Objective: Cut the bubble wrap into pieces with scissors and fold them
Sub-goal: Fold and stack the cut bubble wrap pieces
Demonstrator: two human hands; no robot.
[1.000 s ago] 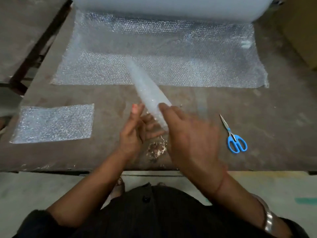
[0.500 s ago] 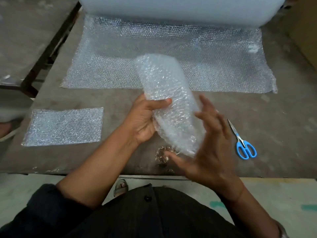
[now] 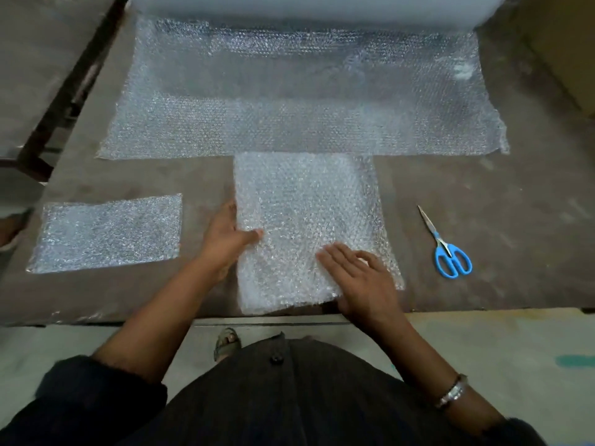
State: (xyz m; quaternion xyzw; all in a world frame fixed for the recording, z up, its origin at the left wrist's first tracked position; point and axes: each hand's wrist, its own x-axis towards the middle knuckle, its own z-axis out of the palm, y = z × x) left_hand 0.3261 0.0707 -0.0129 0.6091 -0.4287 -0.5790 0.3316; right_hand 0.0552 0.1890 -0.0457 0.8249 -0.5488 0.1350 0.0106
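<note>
Change: half a second ago both hands held the cut piece (image 3: 306, 220) up in the air, curved like a tube; now it lies spread flat on the tabletop (image 3: 483, 194), in front of the person.
Cut piece: its long axis runs away from the person; the near edge is at the front edge of the tabletop, the far edge touches or slightly overlaps the unrolled sheet (image 3: 302, 101) that comes from the roll (image 3: 306, 4).
Left hand (image 3: 227, 241): at the left edge of the piece, thumb on top of it; the fingers seem to lie along or under the edge, I cannot tell exactly.
Right hand (image 3: 360, 278): released, fingers straight and spread, pressing flat on the near right corner.
Relation for the next move: I judge a fold is coming; both hands are at the near end, so the far end must travel along the long axis toward them, or one side must go across.
Folded piece (image 3: 106, 233): well apart to the left.
Scissors (image 3: 446, 247): to the right, nearer the right hand, untouched.
</note>
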